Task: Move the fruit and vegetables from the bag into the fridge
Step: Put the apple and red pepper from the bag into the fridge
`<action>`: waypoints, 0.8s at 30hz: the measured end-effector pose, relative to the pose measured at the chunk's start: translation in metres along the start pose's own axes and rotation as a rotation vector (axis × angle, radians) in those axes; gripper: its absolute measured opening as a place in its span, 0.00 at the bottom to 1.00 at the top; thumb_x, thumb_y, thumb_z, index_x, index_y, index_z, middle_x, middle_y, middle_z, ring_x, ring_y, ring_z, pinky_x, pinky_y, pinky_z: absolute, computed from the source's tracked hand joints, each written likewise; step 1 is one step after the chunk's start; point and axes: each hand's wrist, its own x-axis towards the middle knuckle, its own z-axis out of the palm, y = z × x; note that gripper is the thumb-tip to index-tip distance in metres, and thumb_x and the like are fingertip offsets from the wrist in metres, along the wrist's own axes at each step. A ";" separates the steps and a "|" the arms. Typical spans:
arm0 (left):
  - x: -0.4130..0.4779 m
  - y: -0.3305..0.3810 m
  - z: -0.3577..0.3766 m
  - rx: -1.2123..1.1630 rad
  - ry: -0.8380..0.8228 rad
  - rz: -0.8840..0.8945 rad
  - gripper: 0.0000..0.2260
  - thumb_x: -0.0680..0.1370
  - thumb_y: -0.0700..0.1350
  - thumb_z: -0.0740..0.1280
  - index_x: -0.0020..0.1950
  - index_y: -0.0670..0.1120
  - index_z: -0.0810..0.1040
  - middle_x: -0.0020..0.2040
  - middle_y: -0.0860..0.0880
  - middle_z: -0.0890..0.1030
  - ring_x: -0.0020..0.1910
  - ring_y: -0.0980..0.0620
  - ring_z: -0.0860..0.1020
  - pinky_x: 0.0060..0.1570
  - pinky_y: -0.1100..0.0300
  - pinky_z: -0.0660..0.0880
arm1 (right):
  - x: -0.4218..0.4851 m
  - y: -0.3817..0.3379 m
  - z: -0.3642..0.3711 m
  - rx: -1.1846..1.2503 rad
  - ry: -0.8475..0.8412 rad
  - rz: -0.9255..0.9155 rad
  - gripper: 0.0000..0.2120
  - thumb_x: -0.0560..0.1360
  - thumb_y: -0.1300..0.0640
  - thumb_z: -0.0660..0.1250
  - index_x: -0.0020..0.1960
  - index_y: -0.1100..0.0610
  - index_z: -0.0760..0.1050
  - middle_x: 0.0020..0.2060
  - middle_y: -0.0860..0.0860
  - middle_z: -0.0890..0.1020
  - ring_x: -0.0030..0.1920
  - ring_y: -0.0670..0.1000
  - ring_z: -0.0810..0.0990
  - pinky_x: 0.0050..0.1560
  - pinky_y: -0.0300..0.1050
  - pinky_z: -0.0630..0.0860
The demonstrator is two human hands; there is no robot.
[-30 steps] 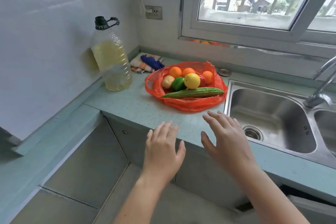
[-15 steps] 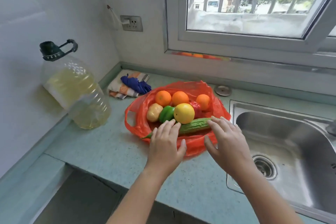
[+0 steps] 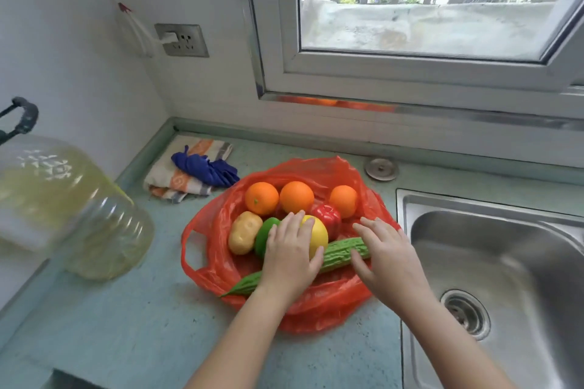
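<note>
A red plastic bag (image 3: 319,309) lies spread on the counter with produce in it. At the back are three oranges (image 3: 296,197), with a red pepper (image 3: 327,218) in front of them. Further forward sit a potato (image 3: 243,232), a green pepper (image 3: 264,232) and a yellow fruit (image 3: 319,235). A long green bitter gourd (image 3: 339,254) lies across the front. My left hand (image 3: 289,254) rests flat over the yellow fruit and the gourd's middle, fingers apart. My right hand (image 3: 387,259) straddles the gourd's right end, thumb on the near side, fingers spread over it. The gourd still rests on the bag.
A big bottle of yellow oil (image 3: 63,202) stands at the left by the wall. A folded cloth with blue gloves (image 3: 202,169) lies behind the bag. A steel sink (image 3: 505,262) is at the right, a round sink plug (image 3: 381,168) behind the bag, and a window above. No fridge is in view.
My view and both hands moved forward from the counter's front edge to the bag. The hands now lie on the produce, the left on the yellow fruit, the right at the gourd's end.
</note>
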 end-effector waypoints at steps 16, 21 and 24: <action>0.024 -0.021 0.023 -0.006 -0.130 -0.006 0.35 0.72 0.61 0.65 0.74 0.53 0.55 0.73 0.51 0.59 0.72 0.51 0.58 0.68 0.55 0.57 | 0.052 0.029 0.051 0.103 -0.176 -0.108 0.23 0.66 0.56 0.71 0.59 0.58 0.76 0.57 0.56 0.79 0.60 0.61 0.76 0.55 0.64 0.72; 0.016 -0.027 0.020 -0.074 -0.130 -0.032 0.38 0.70 0.63 0.67 0.74 0.54 0.54 0.72 0.52 0.60 0.70 0.52 0.59 0.67 0.56 0.60 | 0.062 0.027 0.063 0.135 -0.251 -0.173 0.26 0.67 0.55 0.72 0.63 0.57 0.73 0.62 0.55 0.76 0.65 0.60 0.71 0.58 0.63 0.71; 0.013 -0.029 0.019 -0.142 -0.099 -0.046 0.38 0.69 0.62 0.68 0.74 0.53 0.57 0.70 0.52 0.63 0.68 0.53 0.62 0.65 0.59 0.61 | 0.067 0.025 0.070 0.123 -0.281 -0.203 0.27 0.67 0.54 0.72 0.64 0.57 0.71 0.63 0.55 0.75 0.66 0.60 0.70 0.59 0.63 0.71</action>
